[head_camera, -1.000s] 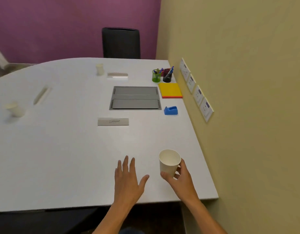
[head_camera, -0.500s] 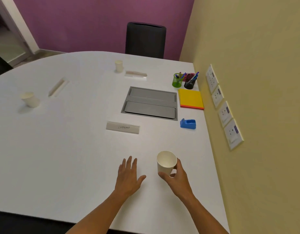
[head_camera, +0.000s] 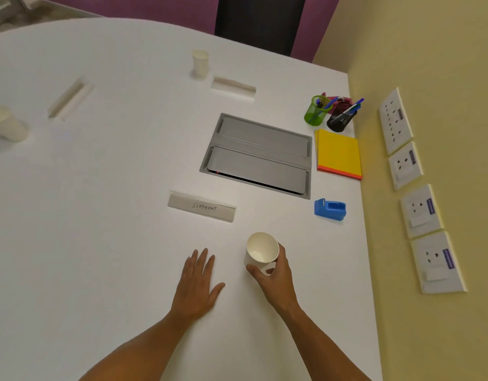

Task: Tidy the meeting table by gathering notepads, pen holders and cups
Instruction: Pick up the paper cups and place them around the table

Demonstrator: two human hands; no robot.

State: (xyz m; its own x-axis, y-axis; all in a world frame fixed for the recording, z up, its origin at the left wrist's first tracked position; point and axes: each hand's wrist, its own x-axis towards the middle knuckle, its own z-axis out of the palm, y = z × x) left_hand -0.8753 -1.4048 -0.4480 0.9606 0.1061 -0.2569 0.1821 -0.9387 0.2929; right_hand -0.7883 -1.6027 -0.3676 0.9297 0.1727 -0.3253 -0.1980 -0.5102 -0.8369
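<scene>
Paper cup [head_camera: 261, 253] in right hand [head_camera: 275, 276], tilted, beside left hand [head_camera: 197, 281].

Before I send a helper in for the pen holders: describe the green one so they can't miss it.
Follow the yellow wall to the table's far corner. Beyond the yellow notepad stand two pen cups side by side. The green pen holder is translucent lime, on the left, farther from the wall than the black pen holder.
</scene>
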